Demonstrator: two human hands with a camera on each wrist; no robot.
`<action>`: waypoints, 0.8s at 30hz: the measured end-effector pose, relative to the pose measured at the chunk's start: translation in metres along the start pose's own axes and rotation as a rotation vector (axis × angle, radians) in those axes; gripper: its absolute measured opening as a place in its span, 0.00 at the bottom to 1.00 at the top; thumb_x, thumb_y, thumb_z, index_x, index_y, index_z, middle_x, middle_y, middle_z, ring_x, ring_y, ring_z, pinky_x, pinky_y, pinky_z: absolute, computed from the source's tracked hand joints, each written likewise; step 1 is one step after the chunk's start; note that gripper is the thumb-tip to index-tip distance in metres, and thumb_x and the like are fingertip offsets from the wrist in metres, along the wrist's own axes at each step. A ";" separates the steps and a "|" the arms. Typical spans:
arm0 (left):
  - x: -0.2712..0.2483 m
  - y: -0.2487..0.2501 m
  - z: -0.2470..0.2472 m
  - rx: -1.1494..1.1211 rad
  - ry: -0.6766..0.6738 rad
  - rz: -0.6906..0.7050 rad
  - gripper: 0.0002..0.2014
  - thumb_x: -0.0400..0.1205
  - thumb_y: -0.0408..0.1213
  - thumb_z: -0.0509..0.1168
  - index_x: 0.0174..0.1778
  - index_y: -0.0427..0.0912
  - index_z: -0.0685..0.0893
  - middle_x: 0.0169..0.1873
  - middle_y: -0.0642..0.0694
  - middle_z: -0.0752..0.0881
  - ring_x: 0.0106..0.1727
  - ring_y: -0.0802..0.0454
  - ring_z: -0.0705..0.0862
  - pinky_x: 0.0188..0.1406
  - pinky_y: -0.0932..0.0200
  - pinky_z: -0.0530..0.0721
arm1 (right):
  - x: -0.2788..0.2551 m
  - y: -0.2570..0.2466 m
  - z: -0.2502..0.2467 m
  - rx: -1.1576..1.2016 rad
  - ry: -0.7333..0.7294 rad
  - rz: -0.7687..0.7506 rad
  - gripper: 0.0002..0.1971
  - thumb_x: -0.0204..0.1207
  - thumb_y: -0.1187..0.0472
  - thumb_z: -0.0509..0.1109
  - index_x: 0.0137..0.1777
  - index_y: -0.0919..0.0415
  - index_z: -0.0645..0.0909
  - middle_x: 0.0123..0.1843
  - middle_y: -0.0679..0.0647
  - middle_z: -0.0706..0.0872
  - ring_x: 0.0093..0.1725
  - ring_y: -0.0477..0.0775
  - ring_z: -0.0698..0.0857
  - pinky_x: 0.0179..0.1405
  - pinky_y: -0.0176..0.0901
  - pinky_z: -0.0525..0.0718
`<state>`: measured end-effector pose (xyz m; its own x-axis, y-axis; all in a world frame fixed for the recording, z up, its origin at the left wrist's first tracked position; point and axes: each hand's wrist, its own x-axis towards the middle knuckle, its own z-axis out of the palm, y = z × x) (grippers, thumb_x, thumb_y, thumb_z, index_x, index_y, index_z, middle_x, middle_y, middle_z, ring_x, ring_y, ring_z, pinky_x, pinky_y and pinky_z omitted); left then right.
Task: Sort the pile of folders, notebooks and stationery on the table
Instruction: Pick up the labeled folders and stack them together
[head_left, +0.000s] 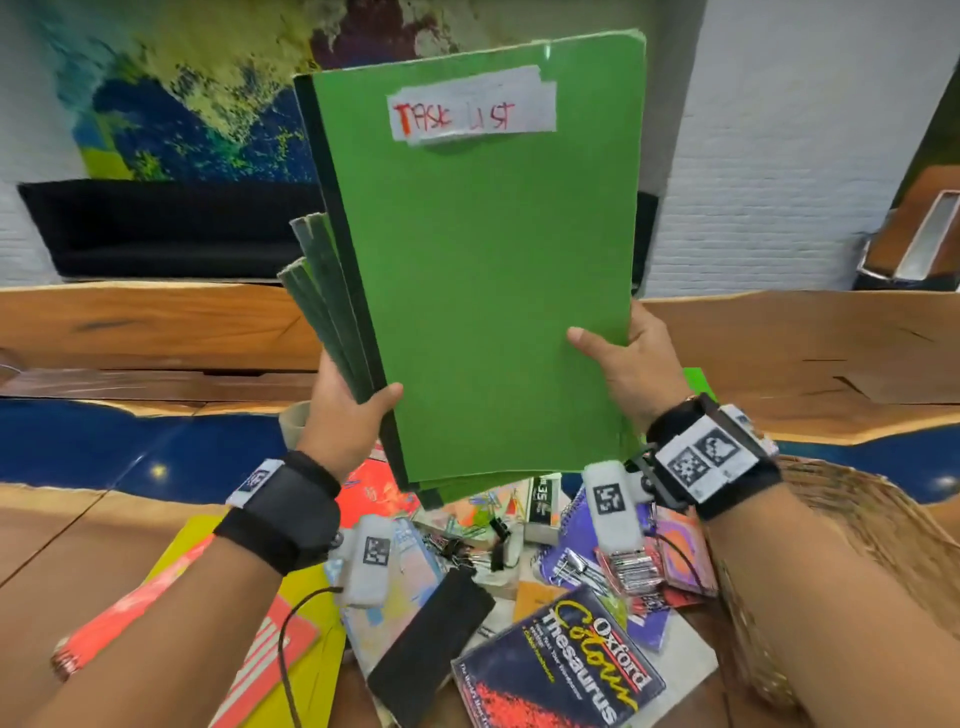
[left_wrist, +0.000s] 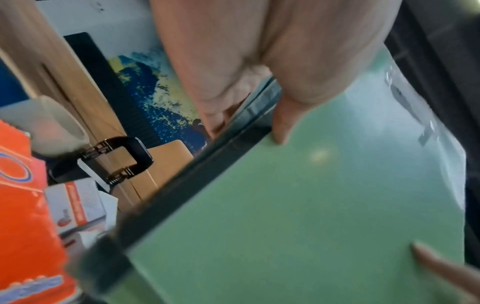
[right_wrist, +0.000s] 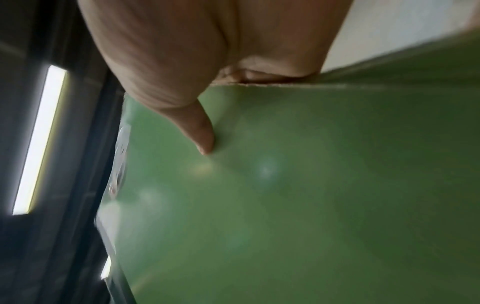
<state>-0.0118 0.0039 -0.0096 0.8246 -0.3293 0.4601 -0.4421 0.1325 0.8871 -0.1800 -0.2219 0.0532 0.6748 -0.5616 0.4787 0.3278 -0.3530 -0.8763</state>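
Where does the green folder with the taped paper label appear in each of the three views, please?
Head: green folder fills the upper centre, upright, left hand and right hand gripping its sides.
Left wrist: its cover fills the lower right, dark spine running diagonally.
Right wrist: its cover fills the centre and right.
Shared landmark: the paper label, seen edge-on at upper right and at the left edge.

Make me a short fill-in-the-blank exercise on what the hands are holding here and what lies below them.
1. Both hands hold up a stack of ____ folders.
2. The taped label on the front folder reads "____".
3. The left hand grips the stack at its dark ____ side, the right hand at the opposite edge.
4. The book below on the table is an Oxford Colour ____.

Missing words: green; TASK LIST; spine; Thesaurus
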 end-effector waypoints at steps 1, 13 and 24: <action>0.003 0.002 -0.001 -0.034 0.016 -0.007 0.34 0.76 0.17 0.70 0.74 0.44 0.68 0.66 0.48 0.82 0.71 0.51 0.79 0.78 0.43 0.72 | -0.002 0.004 0.003 0.008 -0.008 0.016 0.19 0.77 0.76 0.70 0.65 0.61 0.79 0.55 0.49 0.89 0.48 0.40 0.89 0.53 0.37 0.87; -0.023 -0.018 0.003 -0.020 -0.025 -0.076 0.25 0.81 0.22 0.67 0.69 0.49 0.73 0.59 0.56 0.85 0.57 0.70 0.85 0.62 0.64 0.80 | -0.030 0.079 0.017 -0.030 -0.079 0.210 0.31 0.78 0.81 0.63 0.79 0.62 0.66 0.68 0.48 0.83 0.69 0.47 0.81 0.76 0.51 0.75; -0.013 -0.031 0.002 -0.011 -0.014 -0.115 0.22 0.83 0.25 0.66 0.66 0.55 0.75 0.64 0.52 0.84 0.68 0.54 0.81 0.73 0.48 0.76 | -0.012 0.096 0.012 -0.107 -0.099 0.222 0.24 0.82 0.65 0.66 0.75 0.49 0.66 0.75 0.50 0.78 0.76 0.53 0.75 0.79 0.60 0.70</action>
<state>-0.0092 0.0026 -0.0434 0.8645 -0.3563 0.3546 -0.3407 0.1034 0.9345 -0.1487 -0.2399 -0.0378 0.7858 -0.5598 0.2629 0.0960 -0.3096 -0.9460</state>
